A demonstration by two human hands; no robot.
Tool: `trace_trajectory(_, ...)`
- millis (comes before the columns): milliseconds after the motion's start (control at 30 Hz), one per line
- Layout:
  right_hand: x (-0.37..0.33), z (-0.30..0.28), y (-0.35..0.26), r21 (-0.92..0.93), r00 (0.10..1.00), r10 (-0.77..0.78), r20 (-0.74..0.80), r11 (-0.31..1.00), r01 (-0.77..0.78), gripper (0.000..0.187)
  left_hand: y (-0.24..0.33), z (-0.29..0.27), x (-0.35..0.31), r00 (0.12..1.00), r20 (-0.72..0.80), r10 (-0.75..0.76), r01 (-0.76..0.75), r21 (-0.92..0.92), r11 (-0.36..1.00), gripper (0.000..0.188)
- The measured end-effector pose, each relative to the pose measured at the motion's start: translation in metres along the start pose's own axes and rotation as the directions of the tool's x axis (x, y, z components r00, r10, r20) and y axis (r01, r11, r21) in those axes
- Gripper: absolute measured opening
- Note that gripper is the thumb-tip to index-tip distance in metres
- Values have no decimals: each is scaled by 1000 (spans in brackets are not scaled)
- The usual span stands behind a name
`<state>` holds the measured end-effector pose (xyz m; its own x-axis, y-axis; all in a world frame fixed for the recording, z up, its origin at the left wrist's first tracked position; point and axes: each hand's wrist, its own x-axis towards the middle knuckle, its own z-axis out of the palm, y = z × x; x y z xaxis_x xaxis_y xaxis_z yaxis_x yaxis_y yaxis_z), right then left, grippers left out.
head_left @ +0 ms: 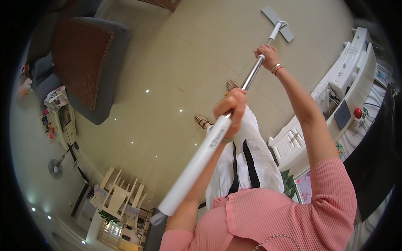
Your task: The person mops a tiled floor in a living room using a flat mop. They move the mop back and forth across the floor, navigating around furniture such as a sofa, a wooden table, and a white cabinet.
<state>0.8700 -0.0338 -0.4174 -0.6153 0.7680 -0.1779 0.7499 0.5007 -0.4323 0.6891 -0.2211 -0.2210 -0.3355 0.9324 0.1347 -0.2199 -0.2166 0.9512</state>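
Note:
A flat mop (253,75) with a white and silver pole runs from the lower middle up to the upper right. My left hand (233,109) is closed around the pole just above its thick white grip. Farther along, my right hand (268,56) wraps the pole near the white lower section, with bracelets at the wrist. The grey rectangular mop head (272,16) lies flat on the tiled floor (176,62), beyond my right hand. My sandalled feet stand on the floor below the pole.
At the left stands a grey sofa (119,62) with a brown seat cover (81,58). A white cabinet (293,140) with drawers lines the right, holding a red round object (357,113). A standing fan (55,168) and wooden dining chairs (118,198) are at the lower left.

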Motion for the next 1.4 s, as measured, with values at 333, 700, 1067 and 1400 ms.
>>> trace_trajectory(333,-104,72,-139,303,992,-29,-126,951,66,12,96,-92,-115,993,78,-92,85,91,992,24)
trace_trajectory(700,-155,152,-478,526,998,-62,-23,848,64,5,318,-261,-221,971,-174,-166,231,488,842,27)
trace_trajectory(1067,-143,88,-463,550,874,-370,315,822,150,6,317,-218,-204,979,-203,23,71,444,893,27)
trace_trajectory(1400,-179,45,-201,414,994,43,96,907,-79,6,159,-67,-137,997,-46,-64,69,104,992,26)
